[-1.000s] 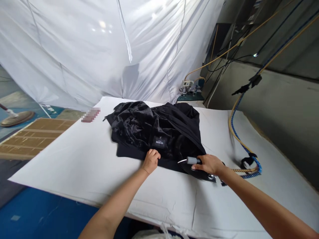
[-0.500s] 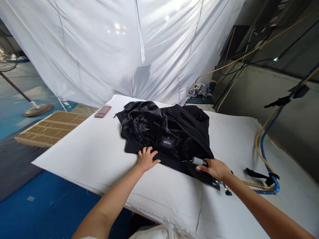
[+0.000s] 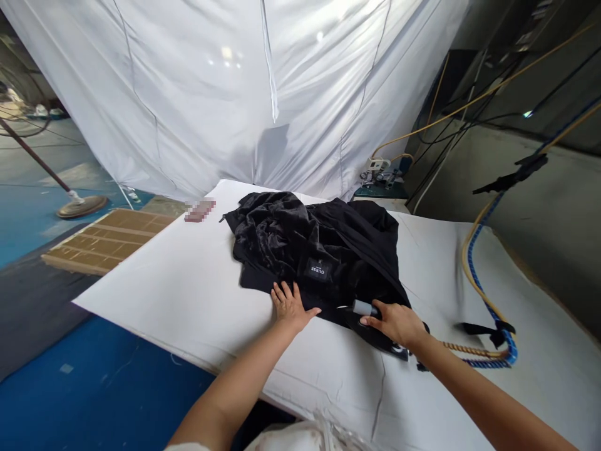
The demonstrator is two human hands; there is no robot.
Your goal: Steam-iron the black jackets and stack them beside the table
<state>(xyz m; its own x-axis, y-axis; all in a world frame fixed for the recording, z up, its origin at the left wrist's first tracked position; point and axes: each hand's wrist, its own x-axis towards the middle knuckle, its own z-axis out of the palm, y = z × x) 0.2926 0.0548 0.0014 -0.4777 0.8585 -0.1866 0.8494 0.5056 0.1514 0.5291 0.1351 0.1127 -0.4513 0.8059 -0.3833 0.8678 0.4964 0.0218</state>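
Note:
A black garment (image 3: pixel 277 225) with a plush inside and a GUESS label (image 3: pixel 318 270) lies spread on the white-covered table (image 3: pixel 188 300). My left hand (image 3: pixel 290 308) rests on its near edge, fingers spread and thumb pointing right. My right hand (image 3: pixel 397 322) is wrapped round the handle of an iron (image 3: pixel 364 307), which has a grey knob at its front. The iron is over the garment's near right edge, its soleplate mostly hidden by the dark cloth and my hand.
Blue and yellow hoses (image 3: pixel 479 250) run from the iron up to the upper right. A reddish, pixelated object (image 3: pixel 200 211) lies at the table's far left. White sheeting (image 3: pixel 188 94) hangs behind. A cardboard box (image 3: pixel 107 241) is on the floor at left.
My left hand has slid right along the garment's near edge. The iron in my right hand has shifted slightly left, and the hoses have swung left. The view has turned a little.

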